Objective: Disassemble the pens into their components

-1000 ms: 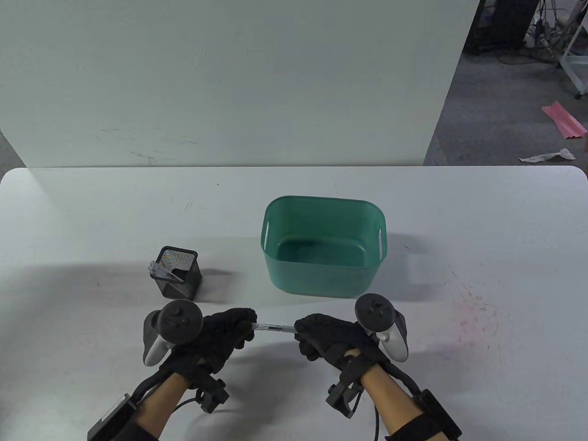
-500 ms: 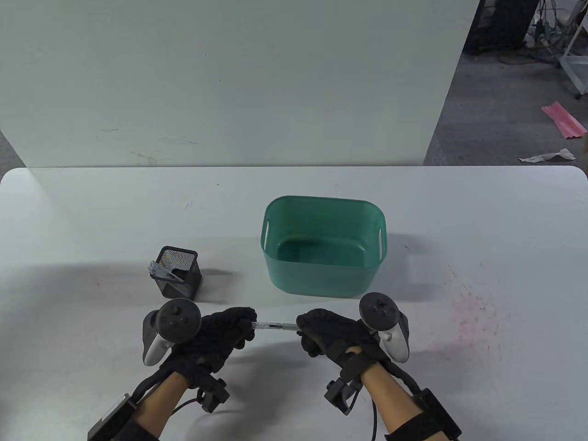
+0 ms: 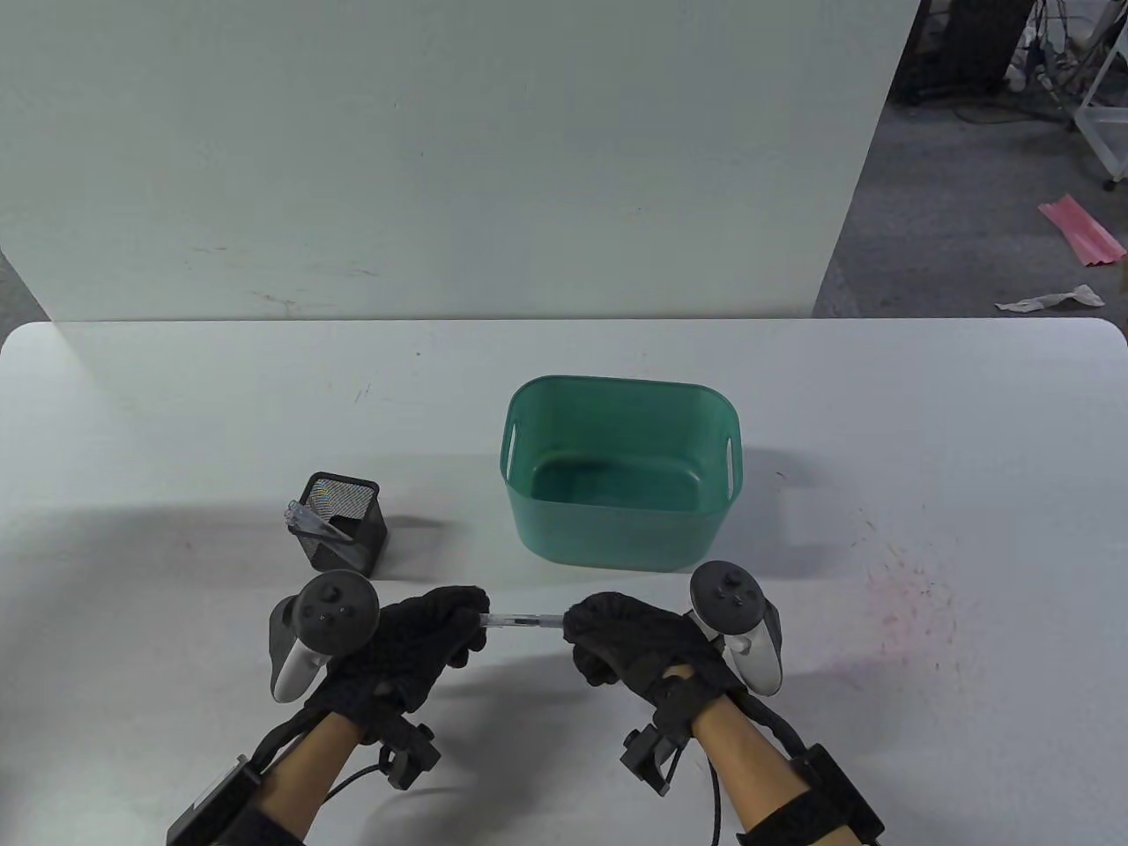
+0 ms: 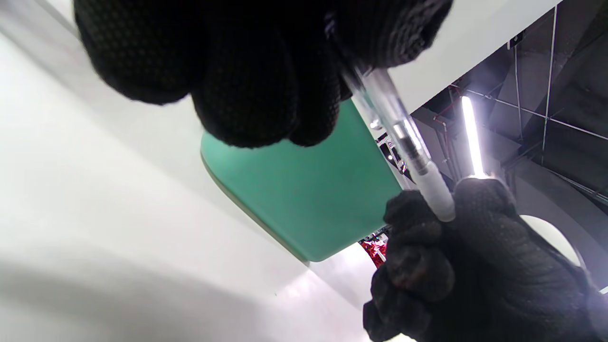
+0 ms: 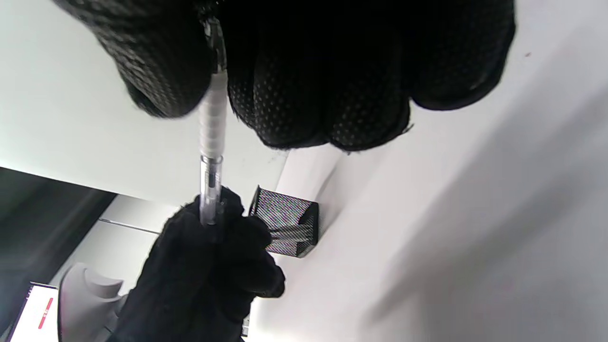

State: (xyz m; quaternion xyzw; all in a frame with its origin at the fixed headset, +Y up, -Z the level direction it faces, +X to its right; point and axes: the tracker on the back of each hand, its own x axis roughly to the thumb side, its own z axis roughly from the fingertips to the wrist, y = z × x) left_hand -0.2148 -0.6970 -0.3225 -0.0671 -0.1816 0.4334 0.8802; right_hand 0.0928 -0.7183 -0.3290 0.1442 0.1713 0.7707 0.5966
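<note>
Both hands have drifted slightly toward 12 o'clock and a little closer together since a second ago, the pen's exposed span shorter between them. At 6 o'clock on the worktop, the left hand curls its grip around the clear barrel end of the pen, and the right hand pinches the white ribbed sleeve at the other end; the pen lies level between them, clear of the surface. To my eye the step is separating the front section from the barrel: hold the barrel firmly, twist the ribbed end and keep the pull straight along the axis so the thin refill inside does not bend. Barrel plastic is transparent, smooth and likely slippery; the textured gloves should help. At 10 o'clock of the hands stands a black mesh pen holder with another clear pen, and at 12 o'clock a glossy teal plastic bin, round-cornered, with handle slots.
</note>
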